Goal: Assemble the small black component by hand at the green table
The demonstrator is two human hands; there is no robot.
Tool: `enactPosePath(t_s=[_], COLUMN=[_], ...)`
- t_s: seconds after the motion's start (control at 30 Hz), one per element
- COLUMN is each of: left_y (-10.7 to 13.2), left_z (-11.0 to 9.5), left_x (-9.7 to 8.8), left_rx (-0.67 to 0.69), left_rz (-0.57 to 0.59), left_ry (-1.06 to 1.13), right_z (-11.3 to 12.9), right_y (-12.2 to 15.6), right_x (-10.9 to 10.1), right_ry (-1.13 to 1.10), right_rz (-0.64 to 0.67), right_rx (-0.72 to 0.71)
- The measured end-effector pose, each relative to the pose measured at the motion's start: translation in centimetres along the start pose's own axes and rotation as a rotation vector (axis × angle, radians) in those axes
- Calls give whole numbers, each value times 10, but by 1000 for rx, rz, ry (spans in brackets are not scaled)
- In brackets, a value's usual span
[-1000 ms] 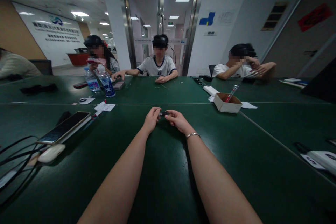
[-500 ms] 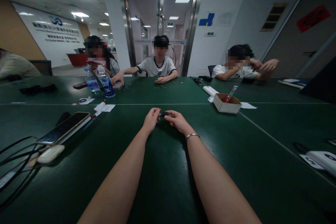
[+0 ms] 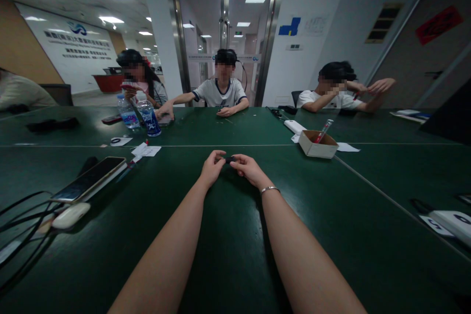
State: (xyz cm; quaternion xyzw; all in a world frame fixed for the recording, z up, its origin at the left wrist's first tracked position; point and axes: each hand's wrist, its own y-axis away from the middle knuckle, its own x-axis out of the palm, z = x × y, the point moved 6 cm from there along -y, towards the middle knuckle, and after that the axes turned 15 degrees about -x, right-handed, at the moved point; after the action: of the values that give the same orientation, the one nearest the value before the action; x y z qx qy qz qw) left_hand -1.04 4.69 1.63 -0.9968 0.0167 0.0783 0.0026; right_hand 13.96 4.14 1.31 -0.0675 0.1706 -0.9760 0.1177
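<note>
Small black object being pinched by right hand above green table; silvery end now being covered by left hand (grip can't be told, tbh), both ends seemingly being handled.

An office — company sign on the wall, glass doors, long green table.

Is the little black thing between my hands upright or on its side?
On its side: the black object runs crosswise between the left hand and right hand, appearing wider than tall.
</note>
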Motion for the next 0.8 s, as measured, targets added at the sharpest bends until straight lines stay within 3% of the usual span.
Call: enactPosePath(t_s=[0.8], left_y=[3], left_z=[-5], left_x=[6], left_rx=[-5], left_rz=[110], left_ry=[42], right_z=[-7], right_y=[-2], right_x=[-1], right_ry=[3], right_rz=[26], right_rx=[-15])
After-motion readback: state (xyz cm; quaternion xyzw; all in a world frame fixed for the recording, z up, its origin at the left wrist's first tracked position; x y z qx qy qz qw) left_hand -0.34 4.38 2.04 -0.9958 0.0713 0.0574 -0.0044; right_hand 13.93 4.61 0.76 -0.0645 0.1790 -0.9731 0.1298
